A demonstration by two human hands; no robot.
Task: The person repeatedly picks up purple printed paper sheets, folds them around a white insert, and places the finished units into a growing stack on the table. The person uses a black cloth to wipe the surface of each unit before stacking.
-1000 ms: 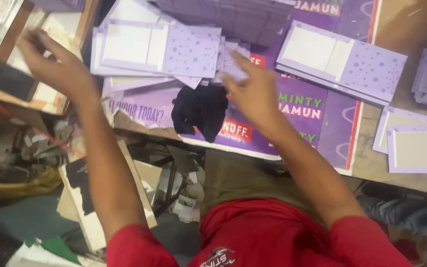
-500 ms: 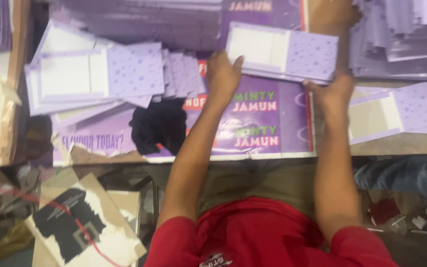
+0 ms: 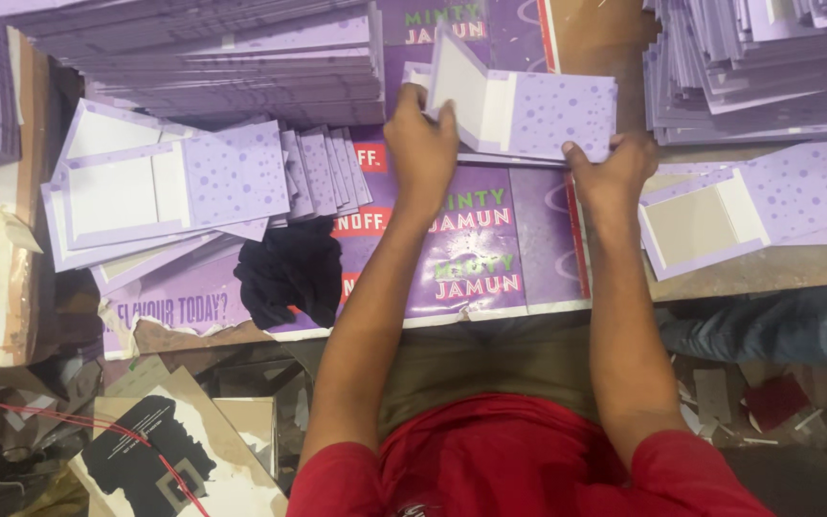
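Observation:
Both my hands hold one flat purple carton blank (image 3: 538, 115) with pale dots and a white inner panel. My left hand (image 3: 420, 144) grips its left edge, where a white flap tilts upward. My right hand (image 3: 612, 172) pinches its lower right corner. The blank lies over a large purple printed sheet (image 3: 476, 258) on the table. A heap of similar blanks (image 3: 174, 191) is fanned out to the left, and another single blank (image 3: 744, 206) lies to the right.
Tall stacks of purple blanks stand at the back left (image 3: 232, 57) and back right (image 3: 758, 57). A crumpled black cloth (image 3: 289, 273) lies on the sheet near the front edge. Cardboard scraps and red wire (image 3: 145, 450) litter the floor at the lower left.
My left arm swung in from the far left to the middle. Both hands closed on the blank's edges and lifted its left flap. The camera view moved closer and to the right.

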